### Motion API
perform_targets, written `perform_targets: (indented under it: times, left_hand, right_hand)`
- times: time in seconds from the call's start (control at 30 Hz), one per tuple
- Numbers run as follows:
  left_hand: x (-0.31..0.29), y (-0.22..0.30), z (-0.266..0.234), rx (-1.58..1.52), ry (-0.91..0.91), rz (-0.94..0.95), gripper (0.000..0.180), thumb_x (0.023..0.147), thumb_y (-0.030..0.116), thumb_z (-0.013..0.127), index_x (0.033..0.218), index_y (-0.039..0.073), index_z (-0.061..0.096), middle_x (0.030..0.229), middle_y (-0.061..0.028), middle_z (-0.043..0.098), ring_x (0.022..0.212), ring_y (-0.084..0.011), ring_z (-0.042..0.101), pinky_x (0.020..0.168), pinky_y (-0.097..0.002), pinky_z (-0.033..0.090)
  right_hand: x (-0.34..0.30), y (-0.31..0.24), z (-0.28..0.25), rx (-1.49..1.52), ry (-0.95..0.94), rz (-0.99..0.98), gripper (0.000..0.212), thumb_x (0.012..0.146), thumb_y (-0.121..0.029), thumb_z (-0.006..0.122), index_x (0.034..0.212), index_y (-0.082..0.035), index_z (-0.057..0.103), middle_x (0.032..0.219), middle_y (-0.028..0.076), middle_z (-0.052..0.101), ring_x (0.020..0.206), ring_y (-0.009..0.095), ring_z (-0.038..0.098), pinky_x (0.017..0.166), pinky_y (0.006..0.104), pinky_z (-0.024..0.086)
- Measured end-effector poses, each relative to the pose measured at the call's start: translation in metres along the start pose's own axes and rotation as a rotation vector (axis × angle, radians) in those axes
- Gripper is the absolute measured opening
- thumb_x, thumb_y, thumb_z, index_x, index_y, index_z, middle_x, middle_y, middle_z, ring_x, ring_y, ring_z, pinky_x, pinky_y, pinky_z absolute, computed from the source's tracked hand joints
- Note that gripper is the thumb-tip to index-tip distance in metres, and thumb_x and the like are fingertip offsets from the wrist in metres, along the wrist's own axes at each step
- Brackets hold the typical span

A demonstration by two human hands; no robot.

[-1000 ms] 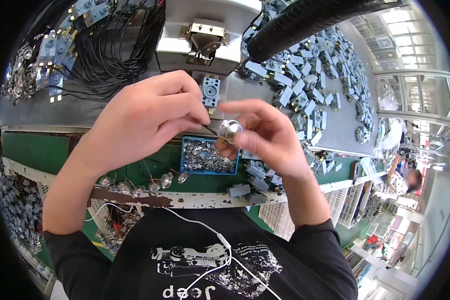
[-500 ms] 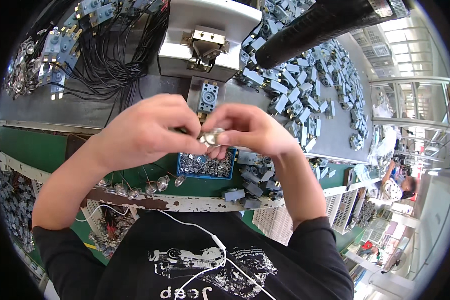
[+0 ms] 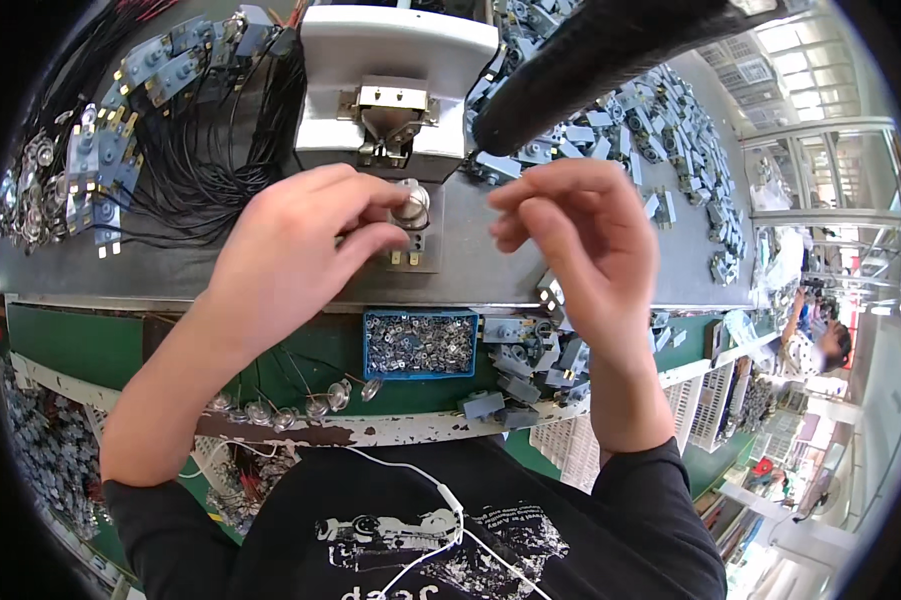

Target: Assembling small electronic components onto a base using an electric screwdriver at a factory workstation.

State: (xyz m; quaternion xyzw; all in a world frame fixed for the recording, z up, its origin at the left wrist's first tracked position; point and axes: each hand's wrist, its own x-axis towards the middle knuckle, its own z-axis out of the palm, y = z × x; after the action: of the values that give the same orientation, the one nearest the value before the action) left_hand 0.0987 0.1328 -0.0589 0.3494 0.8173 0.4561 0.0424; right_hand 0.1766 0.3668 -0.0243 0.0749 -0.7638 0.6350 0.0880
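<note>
Hands: 2. L hand (image 3: 295,230) at the metal disc (image 3: 410,206) (qty 1), index tip touching its L side, thumb just below & apart from index; can't tell if gripped. R hand (image 3: 590,235) apart, fingers loosely curled, thumb clear of them, above bench (image 3: 150,268). Disc: shiny, round, sits over 1 grey switch block (image 3: 417,243) w/ 2 brass terminals showing, on flat steel plate (image 3: 429,264) just in front of press (image 3: 400,45) (qty 1, smooth bright housing).

Nearer body: 1 blue tray (image 3: 420,376), rectangular, approx. full of small metal clips (image 3: 420,342), too many to count. L of tray: approx. 6 wired discs (image 3: 316,405), round, shiny, in a row. R: heaped boxy grey blocks (image 3: 630,140), uncountable. 1 black tube (image 3: 570,75), thick, cylindrical, overhead. Far L: tangled thin black wires (image 3: 215,190), uncountable.
</note>
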Motion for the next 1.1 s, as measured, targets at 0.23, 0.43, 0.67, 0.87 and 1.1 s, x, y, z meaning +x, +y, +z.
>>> perform_targets:
  times: [0.23,0.43,0.67,0.87,1.1]
  left_hand:
    - [0.004,-0.018,0.014,0.089,-0.106,0.101,0.018,0.087,0.012,0.077,0.104,0.005,0.074,0.087,-0.0101,0.067,0.084,-0.0307,0.067,0.073,-0.0401,0.054]
    - [0.007,-0.014,0.012,0.154,-0.164,0.063,0.017,0.087,0.013,0.077,0.103,0.007,0.074,0.086,-0.0096,0.067,0.084,-0.0306,0.067,0.074,-0.0402,0.054]
    - [0.004,-0.011,0.017,0.248,-0.120,0.070,0.017,0.088,0.018,0.077,0.099,0.008,0.071,0.084,-0.0089,0.065,0.083,-0.0299,0.065,0.073,-0.0419,0.054]
    - [0.002,-0.013,0.017,0.244,-0.094,0.112,0.019,0.087,0.020,0.078,0.098,0.007,0.069,0.084,-0.0079,0.066,0.083,-0.0295,0.065,0.074,-0.0419,0.053]
    - [0.001,-0.012,0.020,0.256,-0.086,0.126,0.019,0.087,0.021,0.078,0.098,0.009,0.068,0.083,-0.0068,0.066,0.082,-0.0291,0.065,0.074,-0.0421,0.053]
  right_hand:
    - [0.056,-0.022,-0.010,0.021,0.477,-0.838,0.037,0.108,-0.012,0.049,0.143,0.001,0.047,0.131,0.026,0.064,0.115,0.032,0.065,0.099,0.0443,0.054]
    - [0.080,-0.038,0.028,0.190,0.346,-0.458,0.041,0.093,-0.007,0.077,0.127,-0.001,0.055,0.095,0.006,0.067,0.070,0.013,0.063,0.062,0.0263,0.050]
    - [0.095,-0.023,0.027,0.204,0.313,-0.418,0.040,0.090,-0.006,0.082,0.122,-0.002,0.057,0.088,0.003,0.068,0.063,0.010,0.062,0.056,0.0232,0.050]
    - [0.103,-0.021,0.032,0.189,0.321,-0.453,0.037,0.090,-0.006,0.082,0.119,-0.002,0.059,0.087,0.003,0.068,0.063,0.010,0.063,0.056,0.0231,0.050]
    - [0.110,-0.041,0.052,0.217,0.392,-0.364,0.027,0.091,-0.005,0.081,0.110,-0.002,0.062,0.084,0.003,0.068,0.064,0.009,0.063,0.056,0.0234,0.050]
